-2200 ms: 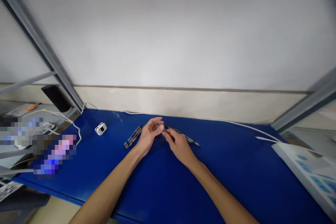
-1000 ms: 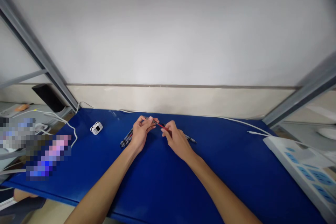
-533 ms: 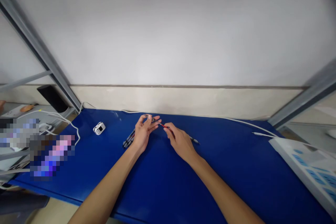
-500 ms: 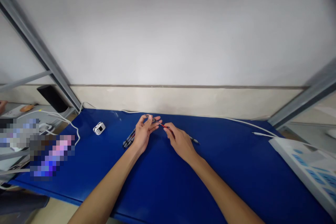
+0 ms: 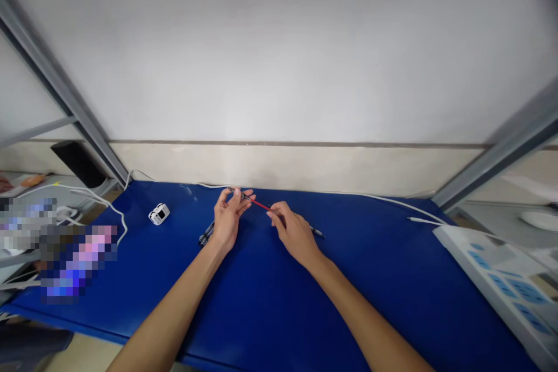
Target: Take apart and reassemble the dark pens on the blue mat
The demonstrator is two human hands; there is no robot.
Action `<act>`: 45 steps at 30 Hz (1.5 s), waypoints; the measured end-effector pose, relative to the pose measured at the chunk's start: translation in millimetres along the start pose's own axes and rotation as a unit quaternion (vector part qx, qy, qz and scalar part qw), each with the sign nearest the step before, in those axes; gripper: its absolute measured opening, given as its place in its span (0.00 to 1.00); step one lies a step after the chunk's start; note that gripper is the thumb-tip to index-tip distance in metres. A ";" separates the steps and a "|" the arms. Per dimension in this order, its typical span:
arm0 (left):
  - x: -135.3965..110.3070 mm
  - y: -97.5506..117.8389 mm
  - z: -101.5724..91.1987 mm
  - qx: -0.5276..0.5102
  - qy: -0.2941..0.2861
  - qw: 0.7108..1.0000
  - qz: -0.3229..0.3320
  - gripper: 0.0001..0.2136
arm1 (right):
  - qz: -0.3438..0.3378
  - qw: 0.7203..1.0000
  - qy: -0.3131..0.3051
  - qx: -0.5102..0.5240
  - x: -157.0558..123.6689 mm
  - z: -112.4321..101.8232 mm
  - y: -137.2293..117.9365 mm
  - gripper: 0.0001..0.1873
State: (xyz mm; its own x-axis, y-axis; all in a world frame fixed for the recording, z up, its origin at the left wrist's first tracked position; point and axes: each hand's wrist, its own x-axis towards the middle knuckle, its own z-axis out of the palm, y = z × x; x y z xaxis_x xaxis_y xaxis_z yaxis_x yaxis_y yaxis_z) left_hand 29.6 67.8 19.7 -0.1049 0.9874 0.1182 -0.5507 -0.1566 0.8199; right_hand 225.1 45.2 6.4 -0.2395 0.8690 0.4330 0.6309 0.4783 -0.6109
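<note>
Over the blue table [image 5: 261, 302], my left hand [image 5: 225, 224] pinches a dark, slim pen barrel [image 5: 244, 196] between thumb and fingers, its other fingers spread. From the barrel a thin red pen refill [image 5: 260, 204] runs down to my right hand [image 5: 295, 233], whose thumb and fingertips are closed on its end. Several pens [image 5: 206, 236] lie on the table beside my left wrist, partly hidden by it. Another clear and dark pen [image 5: 318, 232] rests behind my right hand, with only one end showing.
A small white device [image 5: 159, 214] with a dark screen lies to the left. Further left are white cables [image 5: 124, 218], a pixelated patch and a black speaker-like block [image 5: 78, 163]. A white box [image 5: 475, 279] with blue markings stands at the right edge. Behind is a wall.
My hands have drawn apart, and a longer stretch of the red refill shows between them. The left hand has shifted left and covers more of the pens. The whole view has shifted slightly.
</note>
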 end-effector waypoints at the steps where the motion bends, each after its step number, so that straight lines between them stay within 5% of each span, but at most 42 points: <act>1: -1.8 -0.5 1.6 0.008 -0.008 1.000 -0.002 0.19 | -0.004 1.000 -0.002 0.002 -0.2 0.2 -0.6 0.09; 8: -17.2 -9.8 13.9 0.069 -0.124 0.989 -0.038 0.15 | 0.003 0.999 0.009 0.052 -1.8 6.0 -0.1 0.09; 13: -14.1 -12.7 9.3 0.105 -0.114 0.988 -0.016 0.12 | 0.008 0.997 0.016 0.077 -1.7 4.8 -0.1 0.07; 19: -12.9 -10.8 9.2 0.063 -0.139 0.988 -0.033 0.24 | -0.031 0.999 0.001 0.039 -0.8 0.3 -5.6 0.10; 24: -13.8 -10.4 9.3 0.094 -0.100 0.990 -0.019 0.17 | -0.021 0.999 0.012 0.047 -0.6 1.8 -4.5 0.08; 28: -14.0 -7.9 10.2 0.021 -0.130 0.991 -0.027 0.30 | -0.014 0.998 0.013 0.064 -0.4 2.3 -3.0 0.08; 33: -15.5 -6.1 11.7 0.081 -0.112 0.990 -0.020 0.19 | -0.017 0.998 0.024 0.053 -0.6 3.4 -1.8 0.08; 37: -14.5 -6.5 11.4 0.029 -0.136 0.990 -0.021 0.31 | -0.009 0.998 0.028 0.049 -0.6 3.7 -1.0 0.08; 41: -13.7 -8.0 11.5 0.072 -0.101 0.992 -0.028 0.18 | -0.009 0.999 0.027 0.041 -0.7 3.0 -1.6 0.08; 45: -14.1 -7.5 12.6 0.046 -0.118 0.992 -0.013 0.26 | -0.015 0.999 0.024 0.040 -1.1 2.1 -2.4 0.08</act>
State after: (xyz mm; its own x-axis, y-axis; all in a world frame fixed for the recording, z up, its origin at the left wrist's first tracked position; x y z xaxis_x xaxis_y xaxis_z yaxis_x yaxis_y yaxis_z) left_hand 45.6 55.3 18.9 0.1100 0.9703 0.2154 -0.4714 -0.1399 0.8708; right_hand 222.3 43.4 6.1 -0.2197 0.8482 0.4819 0.5625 0.5137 -0.6478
